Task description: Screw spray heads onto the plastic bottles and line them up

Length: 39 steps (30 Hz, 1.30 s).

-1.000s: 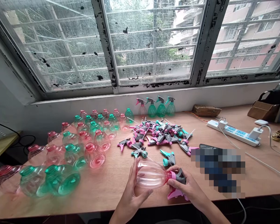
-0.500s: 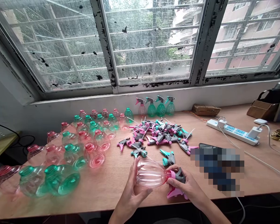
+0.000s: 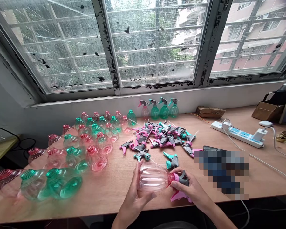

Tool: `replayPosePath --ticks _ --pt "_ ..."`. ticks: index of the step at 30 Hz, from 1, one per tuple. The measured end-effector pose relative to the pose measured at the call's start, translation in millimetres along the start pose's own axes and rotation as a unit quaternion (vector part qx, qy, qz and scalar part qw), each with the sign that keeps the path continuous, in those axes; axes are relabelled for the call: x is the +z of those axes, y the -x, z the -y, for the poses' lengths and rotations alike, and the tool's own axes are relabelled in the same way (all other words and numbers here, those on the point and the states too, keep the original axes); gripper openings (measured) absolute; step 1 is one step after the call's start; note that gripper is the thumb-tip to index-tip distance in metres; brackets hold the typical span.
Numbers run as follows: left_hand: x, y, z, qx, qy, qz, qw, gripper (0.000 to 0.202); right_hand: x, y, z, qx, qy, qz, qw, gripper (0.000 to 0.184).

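Observation:
My left hand (image 3: 134, 197) is wrapped round a clear pink bottle (image 3: 152, 177) that lies on its side just above the table's near edge. My right hand (image 3: 193, 190) grips the grey and pink trigger sprayer (image 3: 182, 183) seated on the bottle's pink neck, fingers closed round it. A teal and grey trigger sprayer (image 3: 172, 160) lies on the table just beyond the bottle.
Several open pink and green bottles (image 3: 85, 149) stand at the left. A heap of trigger sprayers (image 3: 162, 136) lies mid-table, with several finished spray bottles (image 3: 159, 109) by the wall. A power strip (image 3: 238, 136) with cables, a blurred object (image 3: 222, 173) and a cardboard box (image 3: 267, 113) sit right.
Both hands and the bottle stay in nearly the same spot; the right hand has shifted slightly on the sprayer head.

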<state>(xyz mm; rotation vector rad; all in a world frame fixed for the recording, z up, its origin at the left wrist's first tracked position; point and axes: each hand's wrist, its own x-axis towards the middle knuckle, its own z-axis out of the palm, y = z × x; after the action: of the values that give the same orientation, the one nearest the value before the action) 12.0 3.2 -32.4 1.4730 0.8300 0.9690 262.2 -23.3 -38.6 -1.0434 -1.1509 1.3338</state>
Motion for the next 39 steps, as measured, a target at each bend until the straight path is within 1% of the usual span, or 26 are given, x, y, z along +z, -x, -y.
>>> replayPosePath --ticks 3,9,10,13,14,18,22,25,30,34,39 --pt "0.7 0 0 0.002 -0.017 -0.004 1.000 0.105 1 0 1 0.004 -0.003 -0.007 1.000 0.037" --pt "0.7 -2 6 0.013 -0.044 -0.023 0.999 0.094 2 -2 2 0.000 0.000 -0.015 1.000 0.039" --pt "0.6 -2 7 0.015 -0.047 -0.025 0.998 0.096 2 -2 1 -0.001 0.000 -0.014 1.000 0.039" --pt "0.2 -3 8 0.016 -0.045 -0.024 0.999 0.110 2 -2 0 -0.002 -0.001 -0.010 1.000 0.041" --pt "0.2 -3 7 0.015 -0.042 -0.023 0.999 0.111 2 -2 0 -0.002 -0.001 -0.010 1.000 0.041" --pt "0.9 -2 1 0.012 -0.029 -0.017 0.999 0.096 2 -2 -1 -0.003 -0.002 -0.016 1.000 0.040" --pt "2.5 -2 -2 0.010 -0.026 -0.016 0.999 0.095 1 -2 -2 -0.009 -0.007 -0.027 1.000 0.039" --pt "3.3 -3 -3 0.011 -0.025 -0.015 1.000 0.090 1 -2 -2 -0.014 -0.012 -0.028 0.999 0.038" --pt "3.4 -5 -1 0.003 -0.006 -0.009 1.000 0.101 0 0 -1 -0.014 0.001 -0.029 0.999 0.038" --pt "2.6 -6 2 0.005 0.007 -0.001 1.000 0.097 -1 -1 -2 -0.017 0.013 -0.032 0.999 0.037" --pt "1.6 -5 2 0.020 -0.016 0.010 1.000 0.097 -3 -2 -6 -0.016 0.004 -0.031 0.999 0.038"
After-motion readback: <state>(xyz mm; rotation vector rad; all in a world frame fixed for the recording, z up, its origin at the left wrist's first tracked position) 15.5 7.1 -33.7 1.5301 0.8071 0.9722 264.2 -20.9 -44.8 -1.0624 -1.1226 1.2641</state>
